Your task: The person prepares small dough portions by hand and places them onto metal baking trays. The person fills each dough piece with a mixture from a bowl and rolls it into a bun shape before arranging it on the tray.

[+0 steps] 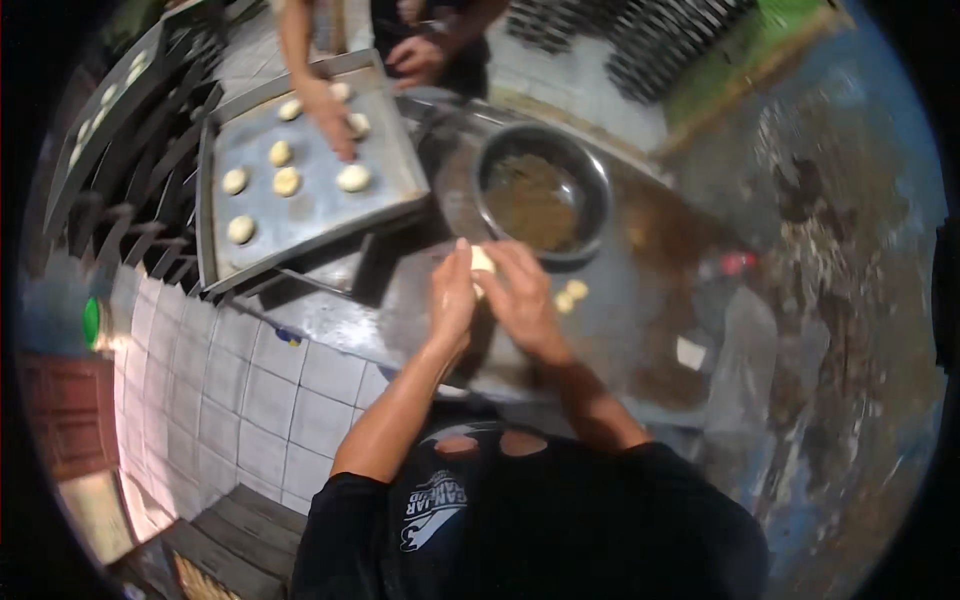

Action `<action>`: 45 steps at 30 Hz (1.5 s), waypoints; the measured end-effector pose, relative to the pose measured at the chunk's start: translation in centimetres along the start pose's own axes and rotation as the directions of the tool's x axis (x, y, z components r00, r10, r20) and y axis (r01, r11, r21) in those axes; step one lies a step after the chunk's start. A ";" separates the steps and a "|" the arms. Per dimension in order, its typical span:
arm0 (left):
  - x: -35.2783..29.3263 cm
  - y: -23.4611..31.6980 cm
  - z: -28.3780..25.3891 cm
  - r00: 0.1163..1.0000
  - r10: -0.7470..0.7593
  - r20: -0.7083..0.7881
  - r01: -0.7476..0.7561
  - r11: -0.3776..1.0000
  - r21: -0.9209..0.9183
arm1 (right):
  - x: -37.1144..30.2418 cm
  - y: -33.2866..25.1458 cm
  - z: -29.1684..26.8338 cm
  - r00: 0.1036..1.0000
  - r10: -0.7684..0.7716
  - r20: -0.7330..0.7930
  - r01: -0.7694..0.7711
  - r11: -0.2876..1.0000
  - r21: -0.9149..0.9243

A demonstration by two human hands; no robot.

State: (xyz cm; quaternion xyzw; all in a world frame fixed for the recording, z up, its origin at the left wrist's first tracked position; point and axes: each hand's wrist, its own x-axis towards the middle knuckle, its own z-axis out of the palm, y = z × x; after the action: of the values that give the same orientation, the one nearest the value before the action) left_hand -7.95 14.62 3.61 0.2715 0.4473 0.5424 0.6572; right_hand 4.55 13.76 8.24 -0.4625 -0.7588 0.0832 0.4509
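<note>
Hands [523, 298] hold dough [482, 261] near bowl rim [603, 180].

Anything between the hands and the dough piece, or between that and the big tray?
Nothing visible separates the left hand or right hand from the dough piece; both touch it. Toward the tray, its raised rim stands in the way, and a co-worker's hand reaches in over it.

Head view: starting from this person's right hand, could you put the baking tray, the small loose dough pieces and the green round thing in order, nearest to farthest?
1. Small loose dough pieces: just right of the right hand.
2. Baking tray: ahead, to the left.
3. Green round thing: far left.
</note>
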 end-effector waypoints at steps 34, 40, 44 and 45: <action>11.7 -8.0 4.6 0.973 0.057 0.224 -0.181 0.793 0.582 | 3.1 25.3 -4.9 0.571 0.647 0.506 -0.774 0.629 0.070; 8.3 -11.6 7.2 0.963 0.129 0.238 -0.260 0.689 0.676 | -5.2 13.0 -5.0 0.888 0.345 0.304 -0.403 0.902 0.156; 4.0 -11.7 7.8 0.951 0.116 0.288 -0.289 0.671 0.683 | -8.7 12.0 -6.7 0.866 0.422 0.269 -0.464 0.878 0.116; 2.5 -11.8 7.7 0.938 0.118 0.326 -0.317 0.672 0.669 | -9.4 12.4 -7.7 0.696 0.618 0.366 -0.717 0.617 0.324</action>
State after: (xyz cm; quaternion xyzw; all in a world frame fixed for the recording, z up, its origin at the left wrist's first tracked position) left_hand 4.47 14.85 -3.58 0.6236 0.4975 0.3618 0.4823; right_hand 19.76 11.19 0.28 -0.5848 -0.5346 0.4663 0.3934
